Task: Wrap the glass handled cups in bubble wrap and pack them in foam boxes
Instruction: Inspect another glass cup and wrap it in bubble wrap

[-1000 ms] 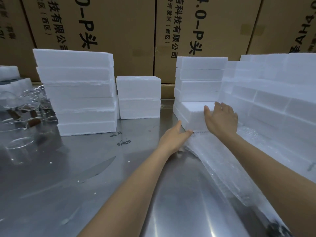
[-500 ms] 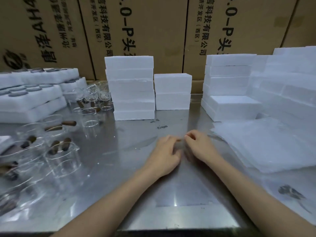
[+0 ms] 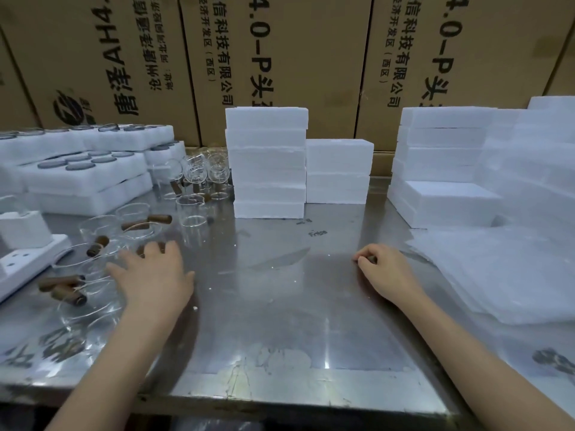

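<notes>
- Glass handled cups (image 3: 93, 275) crowd just left of the left hand (image 3: 155, 278), their clear walls hard to separate.
- Left hand's fingers are spread, reaching among them; whether it touches one is unclear.
- Right hand (image 3: 385, 272) rests curled on the counter (image 3: 280, 306), its pinch unreadable.
- Bubble wrap (image 3: 497, 275) lies right of it, foam boxes (image 3: 267, 163) beyond.

Print shows only on the brown cartons standing behind the foam, well beyond both hands. Beyond the left hand (image 3: 155, 275), a carton (image 3: 102, 57) carries a round black logo and sideways lettering with "AH4" among Chinese characters. Between the hands, the middle carton (image 3: 280, 51) reads "4.0-P头" and "科技有限公司 (西区)". Beyond the right hand (image 3: 389, 272), another carton (image 3: 466, 51) repeats "4.0-P头" and "有限公司 (西区)".
</notes>
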Demonstrator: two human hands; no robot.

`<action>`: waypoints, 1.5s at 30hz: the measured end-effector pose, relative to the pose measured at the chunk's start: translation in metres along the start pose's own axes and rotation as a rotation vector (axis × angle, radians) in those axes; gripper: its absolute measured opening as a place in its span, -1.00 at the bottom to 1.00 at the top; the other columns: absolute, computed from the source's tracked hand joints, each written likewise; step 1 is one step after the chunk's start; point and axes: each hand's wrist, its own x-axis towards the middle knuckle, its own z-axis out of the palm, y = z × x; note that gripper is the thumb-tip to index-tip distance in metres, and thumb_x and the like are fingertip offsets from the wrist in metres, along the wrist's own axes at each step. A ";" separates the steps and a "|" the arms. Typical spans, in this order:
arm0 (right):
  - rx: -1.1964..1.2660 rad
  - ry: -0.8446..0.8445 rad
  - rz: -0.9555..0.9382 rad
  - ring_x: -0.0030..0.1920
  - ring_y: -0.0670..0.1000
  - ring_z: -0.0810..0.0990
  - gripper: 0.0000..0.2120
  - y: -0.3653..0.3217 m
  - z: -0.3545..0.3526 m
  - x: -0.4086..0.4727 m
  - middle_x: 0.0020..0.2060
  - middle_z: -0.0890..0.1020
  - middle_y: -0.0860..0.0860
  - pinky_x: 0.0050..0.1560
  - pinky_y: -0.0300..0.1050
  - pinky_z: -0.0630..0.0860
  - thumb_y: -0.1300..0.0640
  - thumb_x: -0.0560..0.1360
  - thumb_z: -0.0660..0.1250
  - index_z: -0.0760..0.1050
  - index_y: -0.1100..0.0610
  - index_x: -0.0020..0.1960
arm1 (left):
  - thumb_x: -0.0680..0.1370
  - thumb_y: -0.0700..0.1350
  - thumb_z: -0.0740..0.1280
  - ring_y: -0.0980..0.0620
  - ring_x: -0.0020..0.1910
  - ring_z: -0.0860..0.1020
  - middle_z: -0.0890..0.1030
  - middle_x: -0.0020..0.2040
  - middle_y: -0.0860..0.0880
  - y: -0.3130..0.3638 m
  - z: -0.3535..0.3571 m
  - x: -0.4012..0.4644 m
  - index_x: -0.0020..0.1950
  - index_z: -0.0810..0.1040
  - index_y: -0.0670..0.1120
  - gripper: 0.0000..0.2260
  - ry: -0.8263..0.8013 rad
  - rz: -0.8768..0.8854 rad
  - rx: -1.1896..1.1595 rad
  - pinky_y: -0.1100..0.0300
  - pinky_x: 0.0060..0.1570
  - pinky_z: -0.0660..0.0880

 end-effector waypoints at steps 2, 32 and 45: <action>0.016 -0.002 0.004 0.02 0.04 0.50 -0.83 0.000 0.000 0.000 0.01 0.58 0.05 -0.01 -0.09 0.43 0.14 0.53 0.23 0.60 0.09 -0.04 | 0.58 0.08 0.25 -0.31 0.36 0.32 0.38 0.37 -0.18 0.005 0.005 0.000 0.39 0.33 -0.09 -0.56 0.048 0.035 0.023 -0.15 0.36 0.26; 0.264 0.043 0.049 -0.11 -0.08 0.52 -0.80 0.003 0.002 0.005 -0.15 0.58 -0.12 -0.20 -0.20 0.36 -0.08 0.58 0.16 0.48 0.00 -0.04 | 0.43 -0.17 0.46 -0.08 0.33 0.34 0.29 0.44 -0.05 0.138 0.000 0.017 0.55 0.11 -0.07 -0.22 0.300 0.941 -0.589 0.12 0.33 0.21; 0.973 -0.068 0.124 -0.38 -0.07 0.53 -0.89 -0.008 -0.015 -0.001 -0.37 0.59 -0.12 -0.36 -0.23 0.44 0.11 0.56 0.27 0.41 0.11 -0.11 | 0.36 -0.09 0.53 -0.01 0.42 0.29 0.20 0.51 -0.04 0.171 0.018 -0.009 0.55 0.06 0.01 -0.10 0.329 1.185 -0.791 0.04 0.33 0.36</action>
